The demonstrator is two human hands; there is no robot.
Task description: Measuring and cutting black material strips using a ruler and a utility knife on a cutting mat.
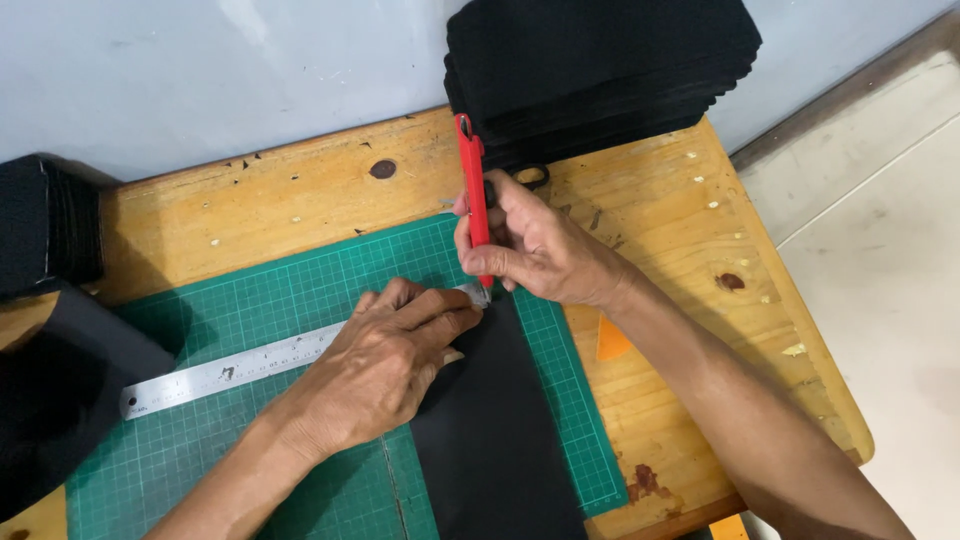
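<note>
Black fabric strip (pixel 495 430) is lying on the green cutting mat (pixel 250 300) in the lower middle of the frame, running from the bottom edge up to the steel ruler (pixel 230 370); the ruler is slanting from the lower left toward the centre, its right end lying over the strip's upper edge; the left hand (pixel 385 365) is pressing down flat on that end, fingers spread across ruler and fabric, grip clenched on nothing; the right hand (pixel 535 245) is closing its grip around a red utility knife (pixel 473 195), holding it upright with the tip meeting the ruler's end; a stack of black fabric pieces (pixel 600 70) is sitting at the upper edge of the wooden worktop (pixel 270 200), just behind the knife; another dark pile (pixel 45 230) is crowding the left edge; bare mat is lying open to the left of the hands; bare wood is showing in the right part of the frame.
</note>
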